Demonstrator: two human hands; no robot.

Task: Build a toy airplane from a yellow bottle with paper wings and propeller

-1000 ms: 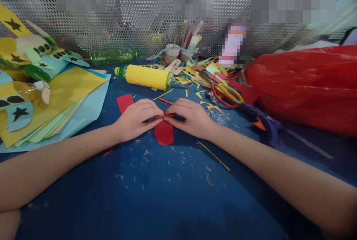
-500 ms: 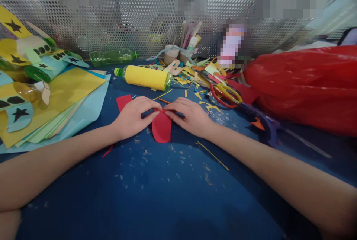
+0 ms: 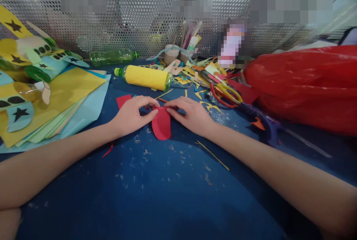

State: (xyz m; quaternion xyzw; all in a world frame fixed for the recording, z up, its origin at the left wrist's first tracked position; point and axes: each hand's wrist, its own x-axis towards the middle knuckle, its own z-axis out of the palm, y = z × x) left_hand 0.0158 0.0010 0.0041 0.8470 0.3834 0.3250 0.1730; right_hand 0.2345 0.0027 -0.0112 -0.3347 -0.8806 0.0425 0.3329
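Observation:
A red paper piece (image 3: 161, 125) with a rounded lower end is pinched along its top edge by both hands, over the blue table (image 3: 167, 195). My left hand (image 3: 135, 115) grips the top left corner between thumb and fingers. At the top right corner, my right hand (image 3: 192, 115) does the same. The top edge looks folded; the fingertips partly hide it. Behind my left hand lies a red paper rectangle (image 3: 123, 100). Beyond the hands, a green bottle wrapped in yellow paper (image 3: 146, 77) lies on its side.
Scissors (image 3: 227, 95), paper scraps (image 3: 195, 72) and a purple glue gun (image 3: 269, 126) lie to the right, before a red plastic bag (image 3: 304, 87). At left are coloured sheets (image 3: 92, 104) and decorated bottle planes (image 3: 50, 59). A perforated metal panel (image 3: 139, 9) stands behind.
The fingers have shifted slightly apart along the top edge of the red paper piece. Its lower end sits a little farther from me. Everything else has stayed put.

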